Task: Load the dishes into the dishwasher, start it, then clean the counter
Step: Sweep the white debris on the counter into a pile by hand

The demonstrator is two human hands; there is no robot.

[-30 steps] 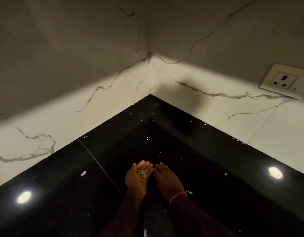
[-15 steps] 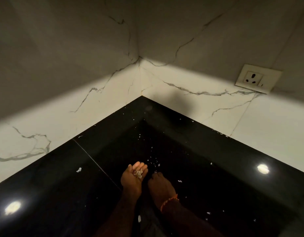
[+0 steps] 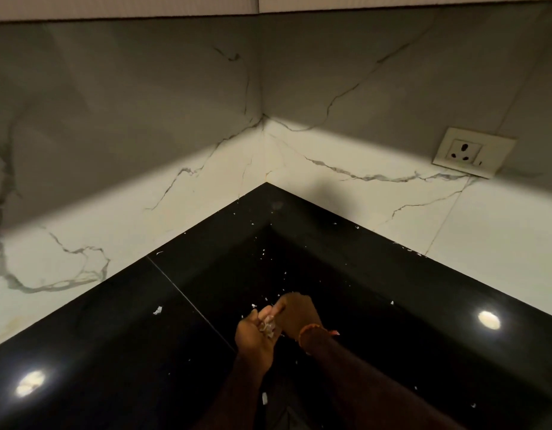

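No readable text, label, brand, number or sign appears on anything.

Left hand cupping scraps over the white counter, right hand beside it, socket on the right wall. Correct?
Not quite: the head view shows a black counter; only the walls are white marble. The left hand does cup the scraps, with the right hand beside it and the socket right.

Left hand [image 3: 253, 336] cupped pale scraps [image 3: 267, 324], right hand [image 3: 295, 315] touching it, over crumb-strewn black counter [image 3: 113, 352] corner; wall socket [image 3: 473, 152] right
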